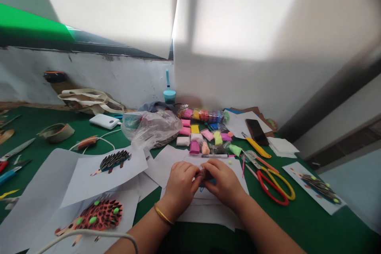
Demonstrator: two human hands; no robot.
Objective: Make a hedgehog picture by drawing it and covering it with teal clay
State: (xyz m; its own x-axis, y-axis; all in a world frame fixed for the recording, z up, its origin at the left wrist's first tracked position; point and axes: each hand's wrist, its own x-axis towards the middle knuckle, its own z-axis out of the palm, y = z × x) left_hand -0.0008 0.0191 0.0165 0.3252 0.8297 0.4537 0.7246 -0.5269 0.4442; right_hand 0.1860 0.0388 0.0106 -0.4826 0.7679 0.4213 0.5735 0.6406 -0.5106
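Observation:
My left hand (182, 184), with a yellow bangle at its wrist, and my right hand (222, 182) meet over white paper (208, 216). Thumbs and fingers of both are pinched on a small dark brown piece (206, 174), mostly covered by the fingertips; what it is made of cannot be made out. A bit of blue shows on the paper just under it. Beyond the hands lie a pen (214, 156) and several small packets of coloured clay (195, 147). One light green dot (229, 162) rests on the paper beside my right hand.
Red-handled and yellow-handled scissors (275, 186), a yellow cutter (258, 147) and a phone (256, 131) lie right. Hedgehog pictures (114, 160) cover paper at left; another (318, 186) is far right. A plastic bag (153, 127), power bank (104, 121) and cable stand behind.

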